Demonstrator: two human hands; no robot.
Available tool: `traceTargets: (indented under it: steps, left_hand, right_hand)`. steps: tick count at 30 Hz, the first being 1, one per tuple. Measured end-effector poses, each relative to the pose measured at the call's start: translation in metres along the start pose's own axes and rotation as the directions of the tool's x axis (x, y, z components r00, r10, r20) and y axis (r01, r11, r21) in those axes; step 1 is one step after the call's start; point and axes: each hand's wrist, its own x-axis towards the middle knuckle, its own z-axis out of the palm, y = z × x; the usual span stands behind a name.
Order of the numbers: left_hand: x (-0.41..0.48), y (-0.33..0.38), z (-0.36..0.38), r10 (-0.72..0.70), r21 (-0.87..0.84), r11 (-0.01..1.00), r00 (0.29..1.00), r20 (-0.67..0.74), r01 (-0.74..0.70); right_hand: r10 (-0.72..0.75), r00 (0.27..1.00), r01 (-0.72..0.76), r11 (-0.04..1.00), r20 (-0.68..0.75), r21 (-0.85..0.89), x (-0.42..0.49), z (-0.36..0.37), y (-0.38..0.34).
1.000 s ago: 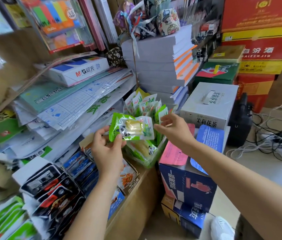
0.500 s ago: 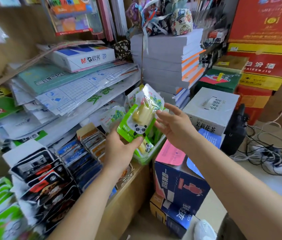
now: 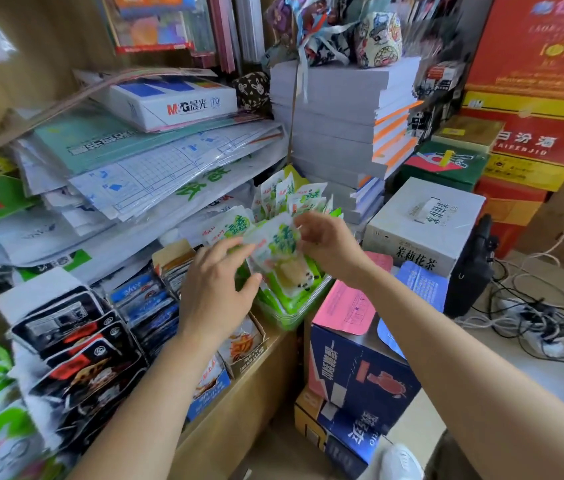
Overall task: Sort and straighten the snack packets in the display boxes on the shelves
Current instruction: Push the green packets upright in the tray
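A green-and-clear snack packet [image 3: 279, 252] with a panda print hangs tilted just above the green display tray [image 3: 291, 315] at the shelf's right end. My right hand [image 3: 327, 242] pinches the packet's top right edge. My left hand [image 3: 216, 284] sits at its left side with thumb and fingertips touching the lower left corner. More packets of the same kind [image 3: 287, 195] stand upright in the back of the tray, and one lies flat to the left [image 3: 230, 226].
Display boxes of black [image 3: 72, 344], blue [image 3: 145, 306] and orange snack packets [image 3: 244, 344] line the wooden shelf to the left. Stacked paper sheets [image 3: 156, 168] overhang them. Cardboard boxes [image 3: 353, 372] stand right of the shelf, with cables [image 3: 533, 313] on the floor.
The packet has come down from upright toward the tray. My right hand has taken hold of its top edge, and my left hand has shifted from gripping the bottom to touching its side.
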Motion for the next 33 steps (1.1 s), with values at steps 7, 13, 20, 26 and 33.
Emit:
traceTargets:
  steps: [7, 13, 20, 26, 33]
  left_hand:
    - [0.004, -0.01, 0.001, -0.062, -0.105, 0.992, 0.998, 0.017, 0.063]
    - [0.009, -0.01, 0.005, -0.022, -0.031, 0.999, 0.999, 0.039, 0.023]
    - [0.012, -0.012, 0.009, -0.041, -0.046, 0.998, 0.999, 0.018, 0.041]
    - [0.012, -0.015, 0.006, -0.099, -0.077, 0.992, 0.995, -0.018, 0.097]
    - [0.008, -0.016, 0.002, -0.107, -0.001, 0.994, 0.994, 0.006, 0.107]
  right_hand:
    - [0.086, 0.987, -0.031, 0.928, 0.133, -0.37, -0.013, 0.028, 0.004]
    - [0.074, 0.979, 0.041, 0.843, 0.191, -0.537, -0.04, 0.028, -0.006]
    - [0.194, 0.968, -0.032, 0.725, 0.16, -0.688, -0.047, 0.029, 0.005]
    - [0.298, 0.955, -0.243, 0.781, 0.001, -0.576, -0.039, 0.039, 0.003]
    - [0.167, 0.982, -0.056, 0.701, 0.087, -0.711, -0.045, 0.04, 0.009]
